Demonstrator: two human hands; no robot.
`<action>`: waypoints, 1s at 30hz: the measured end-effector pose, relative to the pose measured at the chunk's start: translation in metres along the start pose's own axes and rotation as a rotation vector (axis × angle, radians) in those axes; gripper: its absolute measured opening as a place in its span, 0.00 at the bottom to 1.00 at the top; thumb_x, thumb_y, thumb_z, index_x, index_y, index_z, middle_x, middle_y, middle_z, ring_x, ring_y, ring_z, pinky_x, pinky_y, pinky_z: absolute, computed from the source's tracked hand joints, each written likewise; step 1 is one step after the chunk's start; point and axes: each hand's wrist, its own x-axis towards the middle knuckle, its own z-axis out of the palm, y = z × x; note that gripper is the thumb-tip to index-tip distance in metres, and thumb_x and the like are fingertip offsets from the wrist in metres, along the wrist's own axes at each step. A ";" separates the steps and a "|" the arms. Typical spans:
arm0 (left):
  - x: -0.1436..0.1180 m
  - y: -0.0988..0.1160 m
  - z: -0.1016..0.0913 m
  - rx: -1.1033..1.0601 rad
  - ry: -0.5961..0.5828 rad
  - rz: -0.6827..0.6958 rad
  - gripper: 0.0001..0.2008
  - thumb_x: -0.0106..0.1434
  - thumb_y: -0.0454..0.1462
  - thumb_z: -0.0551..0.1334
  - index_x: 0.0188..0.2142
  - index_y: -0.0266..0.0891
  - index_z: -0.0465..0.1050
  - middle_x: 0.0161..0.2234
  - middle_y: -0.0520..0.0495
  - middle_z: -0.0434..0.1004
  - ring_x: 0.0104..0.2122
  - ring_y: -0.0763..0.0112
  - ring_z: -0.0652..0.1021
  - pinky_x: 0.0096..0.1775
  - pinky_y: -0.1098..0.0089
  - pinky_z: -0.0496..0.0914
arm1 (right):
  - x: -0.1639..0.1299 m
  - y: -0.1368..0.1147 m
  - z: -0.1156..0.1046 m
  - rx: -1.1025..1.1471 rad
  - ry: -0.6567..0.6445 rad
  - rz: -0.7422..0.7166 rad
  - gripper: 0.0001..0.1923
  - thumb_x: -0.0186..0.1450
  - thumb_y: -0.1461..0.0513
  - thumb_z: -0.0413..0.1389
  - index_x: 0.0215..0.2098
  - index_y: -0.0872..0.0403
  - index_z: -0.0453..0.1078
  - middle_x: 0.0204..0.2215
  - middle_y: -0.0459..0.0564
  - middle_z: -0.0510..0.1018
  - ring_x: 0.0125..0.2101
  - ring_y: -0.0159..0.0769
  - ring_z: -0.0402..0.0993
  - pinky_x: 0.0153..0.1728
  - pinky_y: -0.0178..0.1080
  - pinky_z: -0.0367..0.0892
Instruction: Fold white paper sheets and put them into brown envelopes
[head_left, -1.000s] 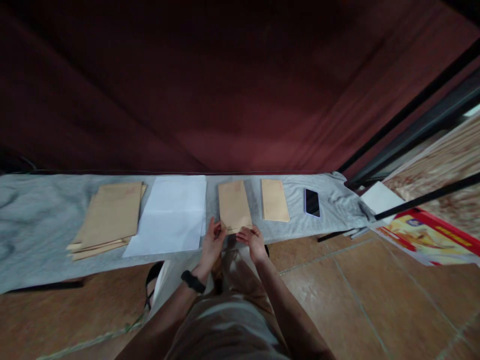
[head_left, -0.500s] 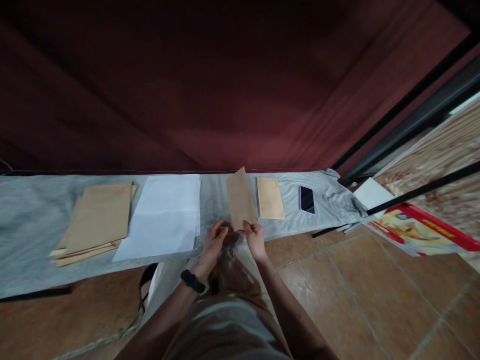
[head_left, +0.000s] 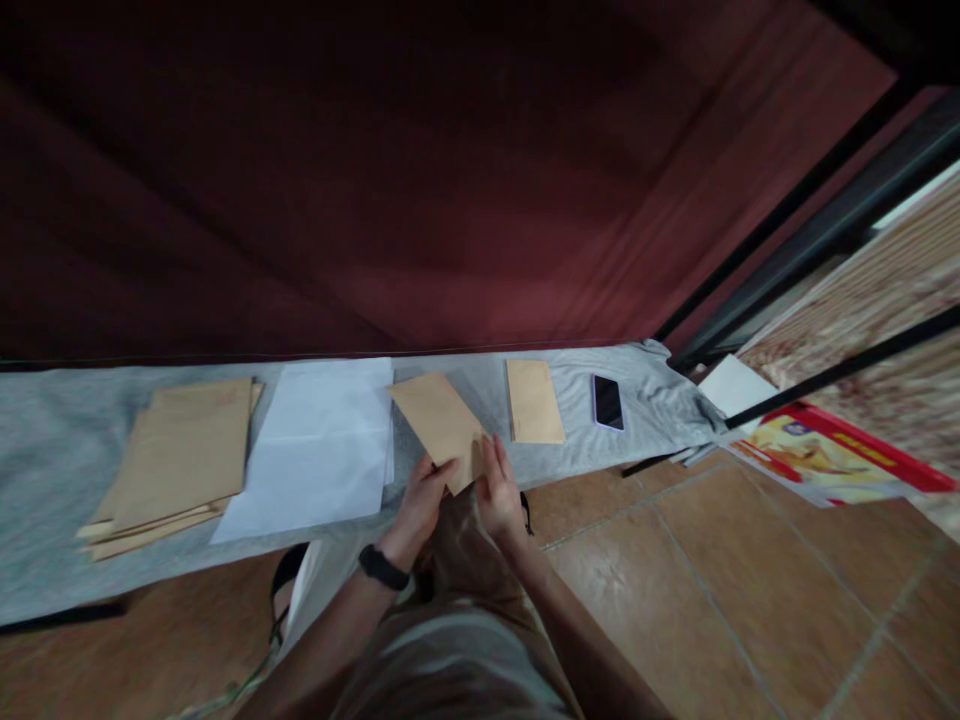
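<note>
**Both hands on one brown envelope at near edge of surface**

Grip first: our left hand (head_left: 421,492) and right hand (head_left: 496,487) are both closed on the same brown envelope (head_left: 439,423). Left fingers pinch its near corner from the left; right hand lies along its right edge w/ fingers stretched flat, thumb side hidden, so how firmly that side is held we can't tell. A dark watch (head_left: 382,566) sits on the left wrist.

Envelope is tilted, far corner pointing up and left, near corner at the front edge of the grey-covered surface (head_left: 45,480). Looks partly lifted off the cloth, though the angle makes this hard to confirm.

Handling, as we judge it: thin paper, very light, flat but bendy. It would flop or crease if held by one corner only, so edges or two opposite corners are the sensible hold, approx. where our hands are. Matte finish, not slippery; not breakable, but easy to crumple.

Around it, left to right on the surface:
- stack of larger brown envelopes (head_left: 176,455), far left, slightly fanned
- white paper sheets (head_left: 315,450), just beside the held envelope
- second small brown envelope (head_left: 534,401), lying flat, right of our hands
- phone (head_left: 607,402), screen dark, further right

Behind is a dark red curtain (head_left: 450,200). Below, a tiled floor (head_left: 712,600), w/ a red and yellow printed sheet (head_left: 832,450) off to the right.
</note>
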 end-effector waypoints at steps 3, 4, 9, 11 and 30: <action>-0.002 0.005 -0.002 0.001 -0.029 0.001 0.32 0.46 0.43 0.75 0.49 0.33 0.75 0.46 0.38 0.82 0.48 0.53 0.80 0.51 0.57 0.71 | 0.004 0.008 -0.002 0.373 0.163 0.330 0.29 0.64 0.55 0.58 0.62 0.53 0.65 0.60 0.57 0.72 0.60 0.48 0.68 0.61 0.52 0.65; -0.002 0.006 -0.002 0.004 -0.039 -0.002 0.32 0.45 0.43 0.75 0.49 0.33 0.75 0.46 0.38 0.83 0.47 0.53 0.80 0.51 0.57 0.71 | 0.006 0.010 -0.004 0.543 0.156 0.454 0.27 0.62 0.53 0.61 0.57 0.53 0.69 0.52 0.56 0.78 0.54 0.47 0.75 0.55 0.51 0.71; 0.001 0.007 0.001 0.048 -0.090 0.002 0.32 0.46 0.44 0.75 0.50 0.34 0.75 0.42 0.40 0.84 0.48 0.54 0.80 0.52 0.58 0.70 | 0.010 0.007 -0.011 1.184 0.069 0.759 0.18 0.50 0.58 0.73 0.32 0.52 0.71 0.32 0.46 0.82 0.34 0.35 0.81 0.42 0.38 0.77; 0.003 0.006 0.002 0.070 -0.116 0.001 0.31 0.46 0.44 0.75 0.48 0.35 0.75 0.41 0.40 0.84 0.47 0.54 0.80 0.51 0.58 0.71 | 0.008 0.004 -0.010 1.223 0.044 0.782 0.18 0.48 0.60 0.74 0.31 0.53 0.71 0.31 0.45 0.83 0.34 0.35 0.81 0.40 0.37 0.77; 0.009 -0.005 -0.046 0.563 -0.100 0.115 0.21 0.55 0.53 0.65 0.40 0.41 0.74 0.35 0.45 0.83 0.36 0.60 0.82 0.43 0.59 0.76 | 0.061 0.057 -0.071 1.028 0.437 0.636 0.16 0.54 0.66 0.69 0.27 0.51 0.64 0.24 0.41 0.79 0.28 0.31 0.80 0.39 0.35 0.79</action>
